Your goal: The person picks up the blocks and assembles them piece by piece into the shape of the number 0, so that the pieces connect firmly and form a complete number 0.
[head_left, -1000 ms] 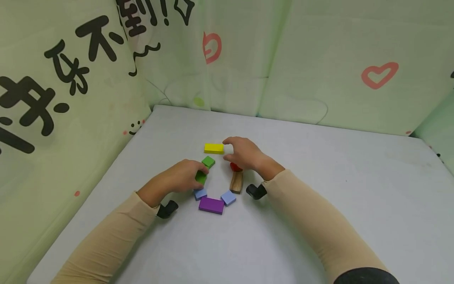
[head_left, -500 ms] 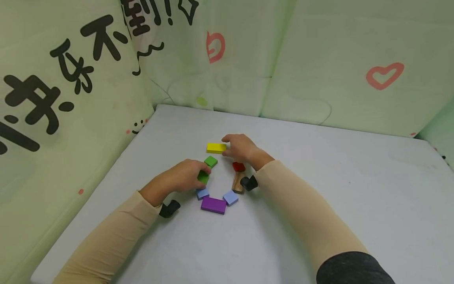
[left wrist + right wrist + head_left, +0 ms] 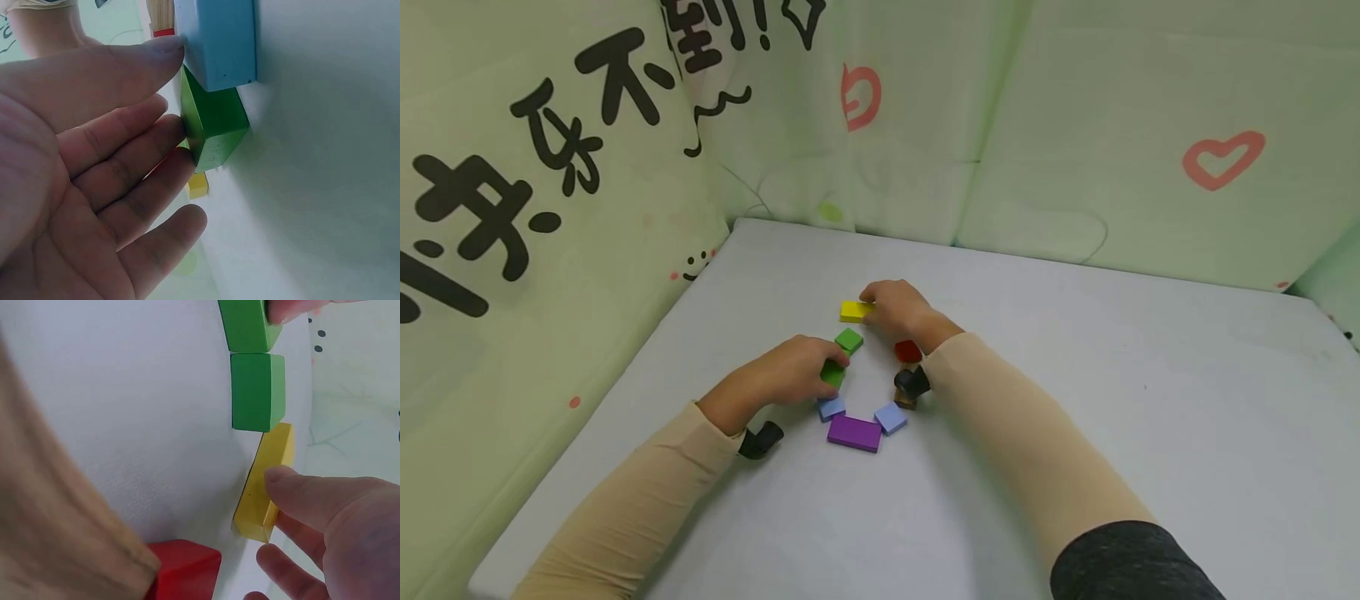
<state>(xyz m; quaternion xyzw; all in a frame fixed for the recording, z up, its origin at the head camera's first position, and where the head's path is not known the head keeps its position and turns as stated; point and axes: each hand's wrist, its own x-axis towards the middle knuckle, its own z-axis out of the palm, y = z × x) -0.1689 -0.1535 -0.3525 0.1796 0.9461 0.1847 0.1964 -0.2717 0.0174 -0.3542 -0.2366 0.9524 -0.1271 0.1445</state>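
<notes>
My right hand (image 3: 897,307) pinches the right end of a yellow block (image 3: 852,312); its thumb lies on the block's face in the right wrist view, with other fingers behind. My left hand (image 3: 790,369) rests at a long green block (image 3: 832,374), its fairly straight fingers touching the side. In the left wrist view the thumb meets the edge of a light blue block (image 3: 222,47). A smaller green block (image 3: 849,339) sits between the long green one and the yellow one.
A purple block (image 3: 854,434) and another light blue block (image 3: 891,418) form the near side of the ring. On the right stand a red block (image 3: 907,351) and a wooden block (image 3: 905,400), partly covered by the black wrist camera (image 3: 912,382). All lie on a white table (image 3: 1037,400).
My right hand has moved left onto the yellow block, and its wrist camera now overlaps the wooden block. The left hand has stayed at the green block. The head view has shifted slightly.
</notes>
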